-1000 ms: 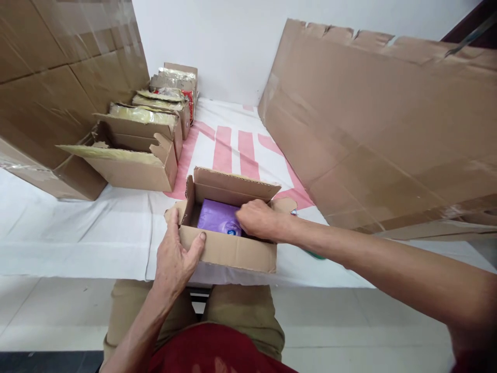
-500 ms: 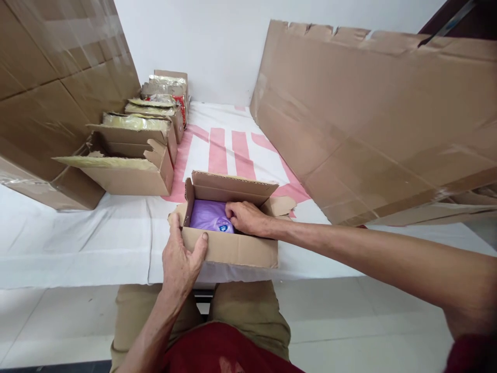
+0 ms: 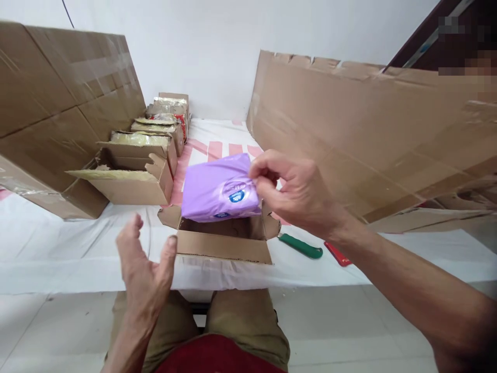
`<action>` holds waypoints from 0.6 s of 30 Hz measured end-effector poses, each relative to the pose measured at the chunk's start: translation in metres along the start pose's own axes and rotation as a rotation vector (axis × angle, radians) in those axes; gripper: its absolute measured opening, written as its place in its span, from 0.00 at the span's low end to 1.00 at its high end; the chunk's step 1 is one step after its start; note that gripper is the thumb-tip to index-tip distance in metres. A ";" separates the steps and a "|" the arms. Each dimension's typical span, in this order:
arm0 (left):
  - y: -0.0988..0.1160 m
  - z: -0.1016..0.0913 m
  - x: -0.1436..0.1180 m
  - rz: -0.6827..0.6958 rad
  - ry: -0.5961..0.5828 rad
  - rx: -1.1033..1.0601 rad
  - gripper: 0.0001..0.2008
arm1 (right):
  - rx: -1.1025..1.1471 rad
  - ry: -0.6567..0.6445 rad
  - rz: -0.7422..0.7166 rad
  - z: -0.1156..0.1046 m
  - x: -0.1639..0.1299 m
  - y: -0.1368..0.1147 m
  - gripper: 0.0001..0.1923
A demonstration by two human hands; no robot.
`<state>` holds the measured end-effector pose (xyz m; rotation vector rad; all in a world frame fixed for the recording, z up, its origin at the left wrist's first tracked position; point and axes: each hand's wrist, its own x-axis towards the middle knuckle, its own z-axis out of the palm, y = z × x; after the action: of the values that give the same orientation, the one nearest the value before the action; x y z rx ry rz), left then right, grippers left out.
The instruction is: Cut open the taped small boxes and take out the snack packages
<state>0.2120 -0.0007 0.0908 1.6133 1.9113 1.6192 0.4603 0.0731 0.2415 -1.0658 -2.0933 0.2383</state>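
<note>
A purple packet (image 3: 217, 181) with blue labels hangs tilted above an open cardboard box (image 3: 223, 247), hiding the back part of the opening; whether its lower edge touches the box cannot be told. The right hand (image 3: 293, 189) grips the packet's right end, pinched between thumb and bent fingers. The left hand (image 3: 145, 264) holds nothing: its fingers and thumb are spread, the thumb just beside the box's left front corner. Flaps stick out at both ends of the box. Just beside the right flap lies a green handle (image 3: 301, 246), and further right a red object (image 3: 337, 254), partly covered by the right forearm. All this is on a table with a white cloth (image 3: 93, 259) with pink markings. To the left stands another open box (image 3: 134, 190), with a row of smaller boxes (image 3: 171, 122) behind it, beside a large carton (image 3: 112, 98). A big cardboard panel (image 3: 310, 124) stands at the right, and a white wall (image 3: 194, 57) rises behind.
</note>
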 end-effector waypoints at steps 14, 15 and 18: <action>0.046 0.019 0.038 -0.091 -0.484 -0.708 0.58 | 0.576 0.119 0.194 -0.013 -0.033 0.005 0.03; 0.046 0.020 0.038 -0.094 -0.454 -0.735 0.57 | 0.588 0.105 0.179 -0.014 -0.037 0.008 0.07; 0.049 0.023 0.039 -0.072 -0.376 -0.751 0.56 | 0.607 0.048 0.165 -0.010 -0.052 0.016 0.30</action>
<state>0.2416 0.0350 0.1386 1.3612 0.9841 1.5794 0.4960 0.0425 0.2126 -0.8519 -1.7158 0.8579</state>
